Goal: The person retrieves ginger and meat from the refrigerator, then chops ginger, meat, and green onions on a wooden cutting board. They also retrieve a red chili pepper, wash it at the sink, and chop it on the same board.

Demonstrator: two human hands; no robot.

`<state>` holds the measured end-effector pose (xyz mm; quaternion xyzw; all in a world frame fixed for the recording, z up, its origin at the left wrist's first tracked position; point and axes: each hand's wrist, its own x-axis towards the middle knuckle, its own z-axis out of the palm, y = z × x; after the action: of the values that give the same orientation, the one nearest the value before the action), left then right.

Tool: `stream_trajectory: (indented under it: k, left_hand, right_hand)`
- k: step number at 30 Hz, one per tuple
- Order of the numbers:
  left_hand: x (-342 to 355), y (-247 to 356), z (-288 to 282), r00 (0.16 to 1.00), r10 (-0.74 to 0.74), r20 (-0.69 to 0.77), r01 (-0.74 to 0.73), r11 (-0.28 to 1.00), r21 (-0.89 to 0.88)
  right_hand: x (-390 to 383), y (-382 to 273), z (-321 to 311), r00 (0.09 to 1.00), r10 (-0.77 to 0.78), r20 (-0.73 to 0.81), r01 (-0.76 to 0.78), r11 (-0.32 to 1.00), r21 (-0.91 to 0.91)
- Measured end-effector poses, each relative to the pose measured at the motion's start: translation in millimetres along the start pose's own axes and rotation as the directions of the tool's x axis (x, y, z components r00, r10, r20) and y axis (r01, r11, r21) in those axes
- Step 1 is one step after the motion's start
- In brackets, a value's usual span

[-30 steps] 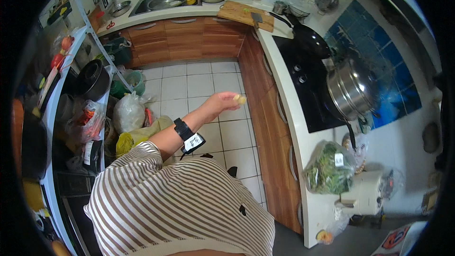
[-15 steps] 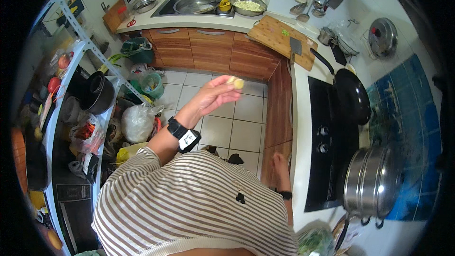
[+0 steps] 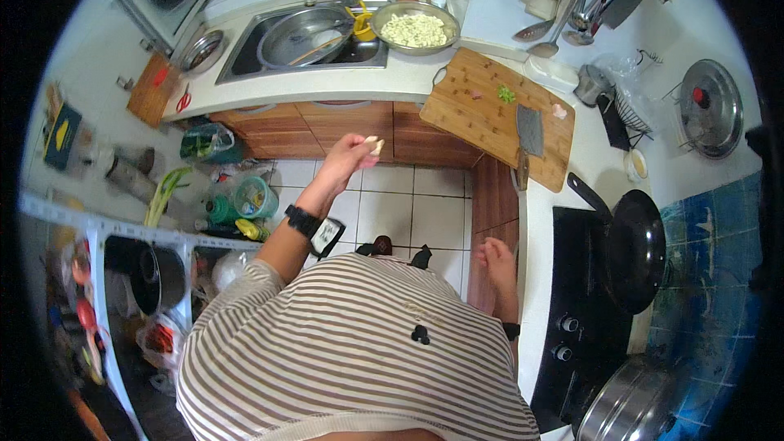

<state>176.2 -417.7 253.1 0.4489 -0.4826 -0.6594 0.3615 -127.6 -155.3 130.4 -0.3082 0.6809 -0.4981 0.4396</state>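
Note:
In front of my body, my left hand [image 3: 345, 159] is closed on a small pale garlic clove [image 3: 374, 145], pinched between thumb and fingertips; there may be more than one clove. My right hand [image 3: 496, 265] hangs low beside the cabinet front at the right, fingers loosely bent and a little apart, with nothing visible in them. Ahead on the counter corner lies a wooden cutting board [image 3: 461, 106]. A cleaver [image 3: 530, 131] rests on it, near chopped green pieces [image 3: 506, 95] and a small pale pink piece [image 3: 559, 111].
A sink [image 3: 237, 61] holds a large metal basin [image 3: 298, 37]; beside it stands a bowl of white chopped food [image 3: 415, 30]. At right, a black frying pan [image 3: 635, 249] sits on the stove [image 3: 572, 278], near a steamer pot [image 3: 625, 404]. Shelves [image 3: 106, 237] stand left; bins [image 3: 255, 196] line the floor.
I have moved forward, so the sink, board and stove appear nearer. My left hand still holds the pale clove, now further left in view. My right hand has risen a little.

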Motion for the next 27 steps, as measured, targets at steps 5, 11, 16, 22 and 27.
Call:
stream_trajectory:
  k: [5,11,16,22,27]
  left_hand:
    - [136,-19,29,0.997,0.037,0.07,-0.054,0.961,0.272]
    - [253,-24,98,0.993,0.099,0.063,-0.115,0.911,0.395]
    - [329,-7,136,0.985,0.158,0.075,-0.169,0.758,0.63]
    - [405,-2,179,0.926,0.353,0.135,-0.293,0.447,0.845]
    - [441,-8,205,0.833,0.448,0.325,-0.487,0.314,0.815]
  right_hand:
    - [65,-7,8,0.96,-0.151,-0.236,0.101,0.972,-0.213]
    - [181,-55,-19,0.868,-0.381,-0.318,0.12,0.783,-0.611]
    - [238,-81,-27,0.898,-0.39,-0.206,0.09,0.619,-0.78]
    - [258,-80,-46,0.963,-0.218,-0.159,0.034,0.683,-0.73]
    - [230,-86,-66,0.925,-0.206,-0.319,-0.04,0.782,-0.622]
